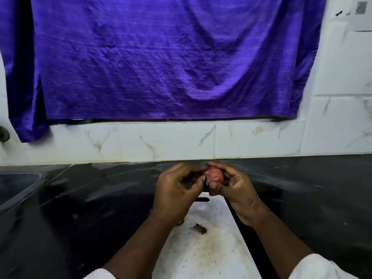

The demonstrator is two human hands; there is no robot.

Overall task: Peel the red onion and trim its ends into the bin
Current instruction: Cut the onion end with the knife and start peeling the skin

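A small red onion (215,175) is held above the dark counter, close to the back wall. My right hand (234,190) cups it from the right, thumb under its near side. My left hand (177,190) is beside it on the left, with thumb and fingertips pinched against the onion's left end. Whether a strip of skin sits between those fingers is hidden. A white cutting board (203,248) lies below my hands, and a scrap of red onion skin (200,228) rests on it. No bin is in view.
The black stone counter (312,198) runs left and right. A sink basin (16,184) is sunk in at the far left. White marbled tiles (167,141) back the counter, and a purple cloth (171,57) hangs above them.
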